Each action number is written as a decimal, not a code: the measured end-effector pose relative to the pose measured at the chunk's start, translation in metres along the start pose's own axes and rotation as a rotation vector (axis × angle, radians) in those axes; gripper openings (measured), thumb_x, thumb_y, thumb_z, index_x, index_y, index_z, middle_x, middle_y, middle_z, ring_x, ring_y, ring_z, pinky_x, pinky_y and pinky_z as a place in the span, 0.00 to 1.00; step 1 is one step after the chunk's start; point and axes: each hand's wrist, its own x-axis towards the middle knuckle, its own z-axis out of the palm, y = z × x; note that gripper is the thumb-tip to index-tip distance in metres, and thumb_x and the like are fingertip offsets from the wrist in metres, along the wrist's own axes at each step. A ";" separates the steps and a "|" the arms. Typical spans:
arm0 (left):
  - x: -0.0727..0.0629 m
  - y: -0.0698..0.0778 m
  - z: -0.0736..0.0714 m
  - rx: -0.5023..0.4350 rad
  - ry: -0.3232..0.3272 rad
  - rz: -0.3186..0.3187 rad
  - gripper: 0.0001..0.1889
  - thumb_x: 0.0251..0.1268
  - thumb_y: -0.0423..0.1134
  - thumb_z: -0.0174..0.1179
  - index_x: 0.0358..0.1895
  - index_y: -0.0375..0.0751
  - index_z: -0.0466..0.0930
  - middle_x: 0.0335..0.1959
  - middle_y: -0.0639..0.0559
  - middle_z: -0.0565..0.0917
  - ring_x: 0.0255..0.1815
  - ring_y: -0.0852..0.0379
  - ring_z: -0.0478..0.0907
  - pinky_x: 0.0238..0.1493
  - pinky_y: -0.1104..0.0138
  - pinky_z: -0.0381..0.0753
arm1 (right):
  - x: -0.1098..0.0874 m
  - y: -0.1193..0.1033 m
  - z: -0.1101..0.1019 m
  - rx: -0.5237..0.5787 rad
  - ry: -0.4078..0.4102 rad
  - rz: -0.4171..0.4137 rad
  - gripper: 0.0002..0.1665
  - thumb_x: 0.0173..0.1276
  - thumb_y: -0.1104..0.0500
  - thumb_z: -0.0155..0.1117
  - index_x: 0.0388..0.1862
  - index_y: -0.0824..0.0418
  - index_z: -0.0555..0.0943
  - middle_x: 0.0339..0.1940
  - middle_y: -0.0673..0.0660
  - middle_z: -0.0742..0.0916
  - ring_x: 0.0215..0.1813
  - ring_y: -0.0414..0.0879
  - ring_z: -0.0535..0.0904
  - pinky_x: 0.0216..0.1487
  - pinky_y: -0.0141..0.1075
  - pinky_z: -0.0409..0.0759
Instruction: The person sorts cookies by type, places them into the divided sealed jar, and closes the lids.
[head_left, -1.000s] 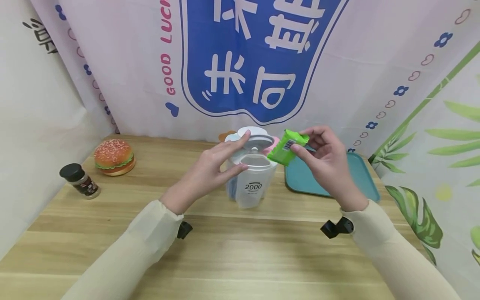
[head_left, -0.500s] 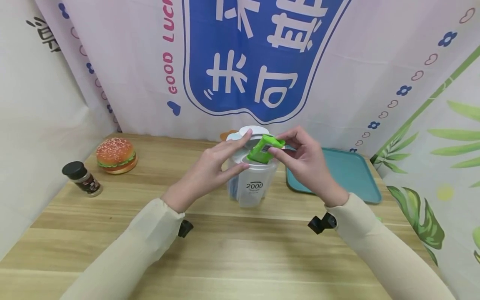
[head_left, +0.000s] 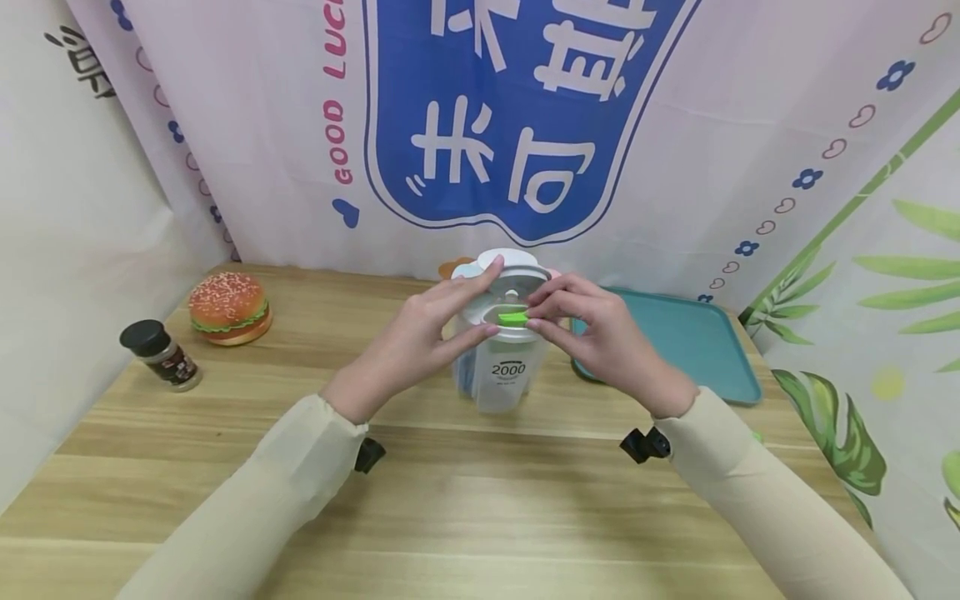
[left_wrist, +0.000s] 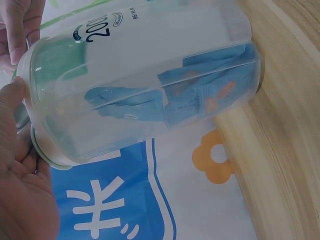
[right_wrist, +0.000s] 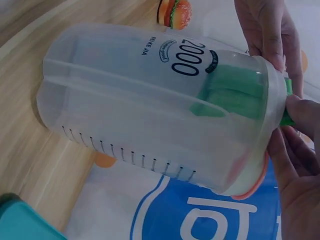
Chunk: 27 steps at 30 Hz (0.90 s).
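Observation:
A translucent storage container marked 2000 stands upright on the table, its front flap lid raised. My left hand holds it at the top from the left, thumb at the front rim and fingers by the raised lid. My right hand pinches the end of a bright green packet at the opening. Most of the packet lies inside, visible through the wall in the right wrist view. Blue packets show in another compartment in the left wrist view.
A toy hamburger and a black-capped seasoning jar stand on the left of the wooden table. A teal tray lies to the right, behind my right hand. A printed cloth hangs close behind the container.
My right hand has moved left from beside the container to its opening, and the green packet has gone down inside except for its end. The left hand has stayed in place.

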 end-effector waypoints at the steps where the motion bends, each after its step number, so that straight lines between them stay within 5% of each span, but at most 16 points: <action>1: 0.000 0.000 0.000 0.000 0.001 0.002 0.41 0.73 0.45 0.67 0.84 0.54 0.57 0.78 0.45 0.74 0.77 0.45 0.74 0.73 0.50 0.79 | 0.001 0.000 0.000 -0.015 -0.009 -0.005 0.03 0.66 0.69 0.74 0.39 0.64 0.90 0.49 0.59 0.89 0.55 0.52 0.87 0.68 0.44 0.85; 6: 0.000 0.000 0.000 -0.005 -0.001 0.008 0.41 0.73 0.45 0.67 0.84 0.54 0.57 0.78 0.46 0.74 0.77 0.46 0.74 0.74 0.51 0.79 | 0.003 -0.001 -0.003 -0.051 -0.061 -0.016 0.02 0.69 0.69 0.72 0.38 0.65 0.90 0.48 0.60 0.88 0.56 0.54 0.86 0.64 0.48 0.87; 11: 0.000 -0.001 0.000 -0.013 -0.001 0.007 0.41 0.73 0.45 0.67 0.84 0.54 0.57 0.78 0.45 0.74 0.77 0.45 0.74 0.74 0.50 0.79 | 0.002 0.000 -0.003 -0.067 -0.091 -0.032 0.03 0.71 0.68 0.70 0.38 0.67 0.90 0.49 0.61 0.88 0.54 0.53 0.86 0.83 0.53 0.68; 14: 0.000 -0.001 0.000 -0.014 0.003 0.009 0.41 0.73 0.44 0.67 0.84 0.54 0.57 0.77 0.45 0.75 0.77 0.45 0.74 0.74 0.51 0.80 | 0.002 0.000 -0.003 -0.066 -0.091 -0.034 0.04 0.71 0.67 0.70 0.39 0.67 0.90 0.50 0.61 0.88 0.55 0.54 0.86 0.86 0.53 0.62; 19: -0.001 -0.001 0.000 -0.012 0.006 0.011 0.41 0.73 0.44 0.67 0.84 0.54 0.57 0.77 0.45 0.76 0.76 0.46 0.75 0.73 0.52 0.80 | 0.002 0.000 -0.002 -0.070 -0.080 -0.033 0.04 0.71 0.67 0.70 0.39 0.67 0.90 0.50 0.61 0.88 0.59 0.55 0.86 0.81 0.51 0.71; 23: -0.001 -0.002 0.000 -0.010 0.005 0.009 0.41 0.73 0.44 0.67 0.84 0.54 0.57 0.77 0.45 0.75 0.76 0.46 0.75 0.73 0.52 0.80 | -0.001 0.000 -0.002 -0.085 -0.071 -0.040 0.03 0.70 0.68 0.71 0.40 0.67 0.90 0.51 0.61 0.88 0.58 0.55 0.86 0.67 0.48 0.85; 27: 0.000 -0.001 0.000 -0.008 0.003 0.010 0.41 0.73 0.44 0.67 0.84 0.54 0.57 0.77 0.45 0.75 0.77 0.45 0.74 0.74 0.51 0.79 | -0.005 0.001 -0.004 -0.074 -0.057 -0.061 0.07 0.68 0.70 0.72 0.43 0.65 0.91 0.53 0.61 0.89 0.59 0.55 0.86 0.59 0.44 0.88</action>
